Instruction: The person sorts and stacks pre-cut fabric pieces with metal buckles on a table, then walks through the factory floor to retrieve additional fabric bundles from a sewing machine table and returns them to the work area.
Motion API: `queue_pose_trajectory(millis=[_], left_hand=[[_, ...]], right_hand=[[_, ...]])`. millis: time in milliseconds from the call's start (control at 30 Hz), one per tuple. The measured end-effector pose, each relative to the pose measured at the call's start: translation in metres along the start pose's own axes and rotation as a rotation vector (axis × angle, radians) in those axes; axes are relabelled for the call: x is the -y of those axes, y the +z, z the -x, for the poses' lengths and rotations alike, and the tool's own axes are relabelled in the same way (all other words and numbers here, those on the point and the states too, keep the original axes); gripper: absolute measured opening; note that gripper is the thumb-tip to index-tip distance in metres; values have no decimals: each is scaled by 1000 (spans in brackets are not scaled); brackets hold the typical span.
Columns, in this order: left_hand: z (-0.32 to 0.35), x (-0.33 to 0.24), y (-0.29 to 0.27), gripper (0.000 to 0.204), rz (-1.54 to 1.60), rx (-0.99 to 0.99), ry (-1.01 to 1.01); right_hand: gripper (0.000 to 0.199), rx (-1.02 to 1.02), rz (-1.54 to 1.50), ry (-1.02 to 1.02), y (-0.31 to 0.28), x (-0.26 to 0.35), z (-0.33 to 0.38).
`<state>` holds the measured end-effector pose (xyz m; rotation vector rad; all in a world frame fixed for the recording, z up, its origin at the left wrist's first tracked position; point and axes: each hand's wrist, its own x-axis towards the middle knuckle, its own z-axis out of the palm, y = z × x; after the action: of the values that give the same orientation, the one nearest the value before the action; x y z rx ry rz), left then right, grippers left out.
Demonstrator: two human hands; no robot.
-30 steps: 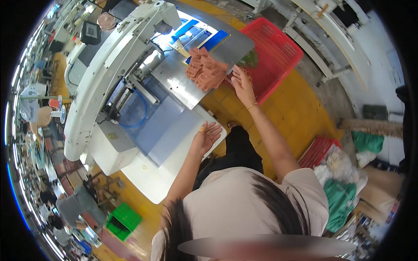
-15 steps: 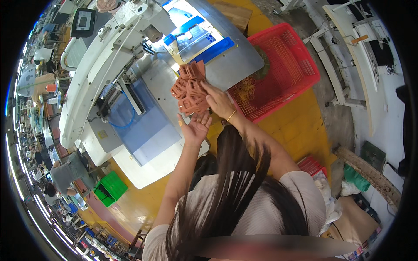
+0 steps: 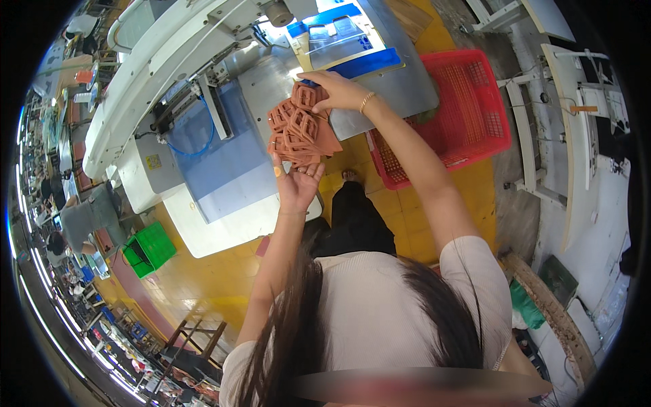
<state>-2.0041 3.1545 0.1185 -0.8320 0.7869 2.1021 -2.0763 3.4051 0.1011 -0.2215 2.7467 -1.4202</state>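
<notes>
Hands share a stack of flat rust-orange cut-out fabric pieces point(image 3: 297, 129): left hand point(image 3: 296, 182) cups beneath, right hand point(image 3: 337, 91) pinches above; best squared near the grey counter point(image 3: 400, 85) edge.

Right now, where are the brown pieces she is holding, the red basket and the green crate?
brown pieces point(image 3: 298, 129): head view, middle of the stack between both hands.
red basket point(image 3: 475, 102): head view, on its mesh floor.
green crate point(image 3: 150, 247): head view, on its top rim.
</notes>
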Motion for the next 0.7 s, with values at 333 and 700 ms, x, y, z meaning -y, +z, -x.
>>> queue_pose_trajectory(millis=[333,700], left_hand=[[8,-42,-14,63,-202,50,363],[3,-85,-26,50,-342,-50,450]], right_hand=[[77,348,87,79,38,50,-50],[96,364,232,363,63,116,-79]])
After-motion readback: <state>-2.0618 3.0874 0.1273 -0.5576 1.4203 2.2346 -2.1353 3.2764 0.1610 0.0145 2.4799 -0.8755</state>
